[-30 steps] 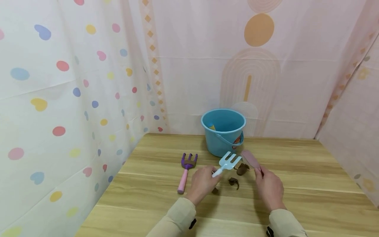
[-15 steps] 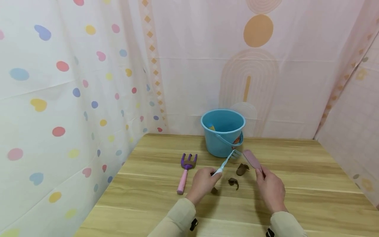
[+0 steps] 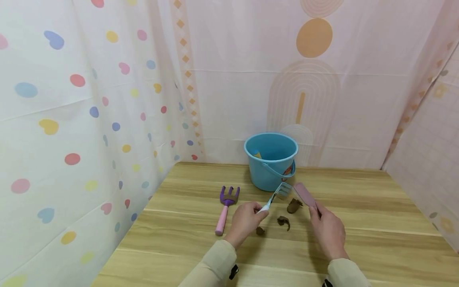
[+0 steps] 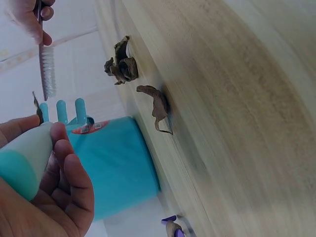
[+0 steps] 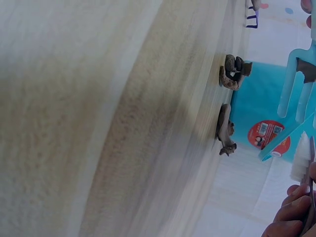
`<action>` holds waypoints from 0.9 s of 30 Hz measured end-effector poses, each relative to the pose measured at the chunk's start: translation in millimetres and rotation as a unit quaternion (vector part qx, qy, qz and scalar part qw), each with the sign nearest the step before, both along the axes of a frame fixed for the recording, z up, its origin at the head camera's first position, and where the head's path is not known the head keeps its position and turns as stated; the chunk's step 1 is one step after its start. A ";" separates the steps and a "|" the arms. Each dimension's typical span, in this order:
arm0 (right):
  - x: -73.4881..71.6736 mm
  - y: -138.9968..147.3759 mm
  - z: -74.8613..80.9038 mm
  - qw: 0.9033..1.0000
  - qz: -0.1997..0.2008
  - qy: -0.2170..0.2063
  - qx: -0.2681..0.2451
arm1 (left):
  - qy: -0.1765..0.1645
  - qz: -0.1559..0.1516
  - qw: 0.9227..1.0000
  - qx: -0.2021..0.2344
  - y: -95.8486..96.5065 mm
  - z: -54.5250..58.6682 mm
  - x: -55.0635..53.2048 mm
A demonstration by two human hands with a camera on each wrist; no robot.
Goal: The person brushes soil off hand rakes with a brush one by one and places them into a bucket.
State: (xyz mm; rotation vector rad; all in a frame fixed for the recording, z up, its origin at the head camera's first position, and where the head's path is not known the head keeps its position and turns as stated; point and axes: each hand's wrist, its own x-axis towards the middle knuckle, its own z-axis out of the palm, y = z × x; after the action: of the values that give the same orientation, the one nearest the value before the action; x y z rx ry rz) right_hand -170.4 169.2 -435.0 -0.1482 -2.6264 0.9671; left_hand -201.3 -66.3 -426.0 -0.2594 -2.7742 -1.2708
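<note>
My left hand (image 3: pixel 245 222) grips the white and teal handle of a light blue hand fork (image 3: pixel 283 190). The fork is held tilted above the table, and a dark scrap of dry leaf (image 5: pixel 307 70) clings near the base of its tines. In my right hand (image 3: pixel 329 229) is a mauve brush (image 3: pixel 305 194), its white bristles (image 4: pixel 49 73) facing the tines at close range. Beneath the tools lie curled brown dry leaves: one larger piece (image 3: pixel 294 205), a twisted one (image 3: pixel 283 222) and a small one (image 3: pixel 260 230) beside my left hand.
A blue bucket (image 3: pixel 265 173) stands just beyond the fork, its handle hanging down and a yellow and blue item (image 3: pixel 257 154) inside. A purple fork with a pink handle (image 3: pixel 222 219) lies left of my left hand. Patterned curtains (image 3: pixel 229 107) surround the wooden table (image 3: pixel 172 239).
The blue fork has turned from flat to tilted, its tines swinging slightly right, and the leaf scrap on it has come into view. The brush has shifted slightly.
</note>
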 end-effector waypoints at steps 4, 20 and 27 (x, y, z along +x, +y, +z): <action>0.3 -0.5 -1.3 1.000 0.000 -0.004 0.002 | 0.006 0.000 1.000 -0.013 -0.7 -1.5 -0.6; 0.2 -3.3 -3.2 1.000 0.002 -0.024 0.000 | -0.005 0.000 0.999 -0.049 -3.5 -2.6 3.4; -0.8 -3.7 -4.7 1.000 -0.001 -0.031 -0.004 | 0.004 0.006 0.998 -0.056 -4.1 -5.2 -0.1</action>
State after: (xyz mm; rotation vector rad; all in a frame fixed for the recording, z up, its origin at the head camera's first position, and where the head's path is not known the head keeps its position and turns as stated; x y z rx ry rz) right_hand -171.2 165.5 -439.7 -0.1862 -2.6774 0.9861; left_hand -201.3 -70.3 -431.2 -0.2536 -2.8388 -1.1103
